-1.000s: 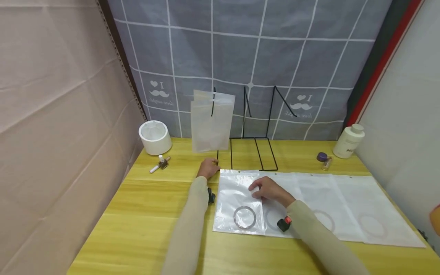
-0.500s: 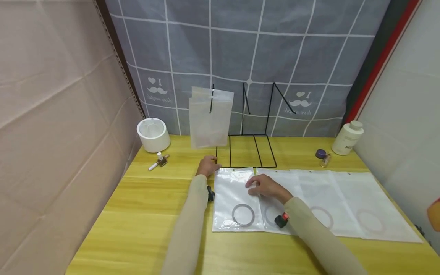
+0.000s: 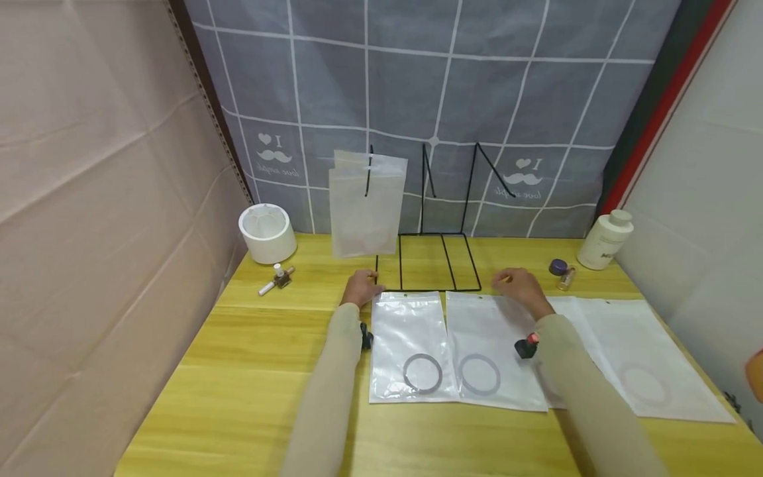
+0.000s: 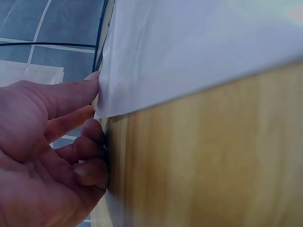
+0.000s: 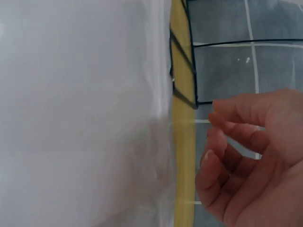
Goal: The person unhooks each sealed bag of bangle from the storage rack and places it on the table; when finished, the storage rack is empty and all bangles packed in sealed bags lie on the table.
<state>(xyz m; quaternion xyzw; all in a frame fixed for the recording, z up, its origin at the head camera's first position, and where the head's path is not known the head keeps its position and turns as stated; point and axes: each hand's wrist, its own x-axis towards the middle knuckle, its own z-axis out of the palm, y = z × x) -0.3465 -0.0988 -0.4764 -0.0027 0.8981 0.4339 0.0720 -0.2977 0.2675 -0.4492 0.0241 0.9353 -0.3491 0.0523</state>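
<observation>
My left hand [image 3: 360,287] is at the top left corner of a white zip-lock bag [image 3: 405,331], whose printed ring shows near the bottom. In the left wrist view the thumb and index finger [image 4: 71,124] pinch that bag's corner [image 4: 106,106], while the other fingers curl against the table. To its right lies a second zip-lock bag [image 3: 471,331], also with a ring. My right hand [image 3: 521,288] is above that bag's top right corner. Its fingers [image 5: 213,175] are loosely bent with nothing visible between them, apart from the bag edge in the right wrist view.
More bags [image 3: 644,351] lie to the right, partly under the right forearm. Behind stands a black wire rack [image 3: 438,291] with hanging bags [image 3: 366,209]. A white roll [image 3: 268,242], a small valve-like piece [image 3: 280,279], a purple cap [image 3: 558,267], a small vial [image 3: 566,278] and a bottle [image 3: 605,242] surround it.
The right hand has moved from the first bag to the second bag's top right. The first bag's top has shifted left, opening a small gap beside the second. The left hand has stayed at the corner.
</observation>
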